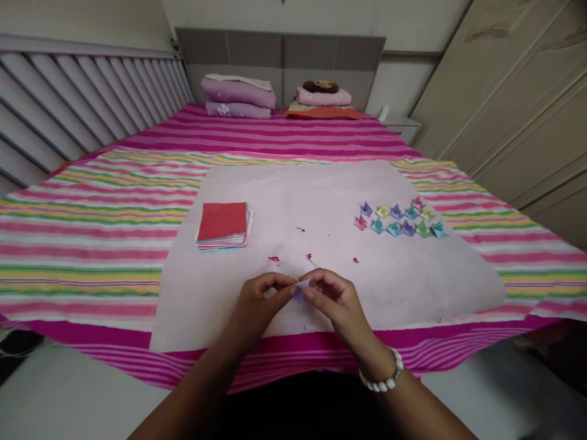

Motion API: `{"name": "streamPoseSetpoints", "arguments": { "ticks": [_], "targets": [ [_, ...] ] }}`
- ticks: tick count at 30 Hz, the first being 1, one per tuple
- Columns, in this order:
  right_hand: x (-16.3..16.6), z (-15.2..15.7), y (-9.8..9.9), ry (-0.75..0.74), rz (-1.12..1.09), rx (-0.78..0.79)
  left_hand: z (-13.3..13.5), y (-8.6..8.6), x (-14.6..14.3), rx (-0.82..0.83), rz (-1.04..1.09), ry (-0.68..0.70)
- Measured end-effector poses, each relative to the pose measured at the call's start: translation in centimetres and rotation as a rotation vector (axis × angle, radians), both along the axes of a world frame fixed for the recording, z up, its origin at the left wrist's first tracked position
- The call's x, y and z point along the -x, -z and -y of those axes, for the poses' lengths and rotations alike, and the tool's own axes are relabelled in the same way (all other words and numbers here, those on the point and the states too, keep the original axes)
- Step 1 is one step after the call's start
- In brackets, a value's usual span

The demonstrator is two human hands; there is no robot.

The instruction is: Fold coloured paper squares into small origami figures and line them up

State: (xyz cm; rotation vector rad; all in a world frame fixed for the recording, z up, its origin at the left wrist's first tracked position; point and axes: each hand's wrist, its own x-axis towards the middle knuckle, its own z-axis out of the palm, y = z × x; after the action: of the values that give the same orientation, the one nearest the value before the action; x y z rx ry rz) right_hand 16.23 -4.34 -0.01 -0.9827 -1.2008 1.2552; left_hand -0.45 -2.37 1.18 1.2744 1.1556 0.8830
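Between my hands, over the near part of a white sheet [215, 305], is a small pale lavender piece of origami paper [300, 292]. My left hand [266, 299] pinches its left side between thumb and forefinger. On the other side, my right hand [332, 299] grips it the same way, a white bead bracelet [383, 380] round that wrist. My fingers hide part of the folds. A stack of square coloured paper [224, 222], red on top, lies to the left. At the right, several folded paper figures [397, 212] in purple, yellow, blue, green and pink stand in two rows.
Small red scraps [274, 259] are scattered on the sheet just beyond my hands. The sheet lies on a bed with a striped cover [114, 244]. Folded bedding [238, 96] is piled at the headboard [257, 49]; a slatted rail [92, 91] runs along the left.
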Motion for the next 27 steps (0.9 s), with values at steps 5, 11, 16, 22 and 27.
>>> {"name": "streamPoseSetpoints", "arguments": {
  "ticks": [5, 11, 16, 22, 27],
  "targets": [
    [0.3, -0.2, 0.1, 0.07, 0.012, 0.033, 0.3, -0.4, -0.4, -0.274, -0.202, -0.042],
    [0.2, -0.5, 0.0, 0.051, -0.006, -0.008, 0.2, 0.0, -0.3, -0.398, -0.296, 0.004],
    [0.2, -0.9, 0.2, 0.069, -0.007, 0.009, -0.1, 0.1, -0.1, -0.388, -0.272, 0.017],
    [0.3, -1.3, 0.4, 0.076, -0.059, 0.042, -0.4, -0.2, 0.1, -0.313, -0.228, -0.034],
    [0.3, -1.6, 0.9, 0.084, -0.087, 0.05, -0.5, 0.0, 0.4, -0.107, -0.149, -0.142]
  ]
}}
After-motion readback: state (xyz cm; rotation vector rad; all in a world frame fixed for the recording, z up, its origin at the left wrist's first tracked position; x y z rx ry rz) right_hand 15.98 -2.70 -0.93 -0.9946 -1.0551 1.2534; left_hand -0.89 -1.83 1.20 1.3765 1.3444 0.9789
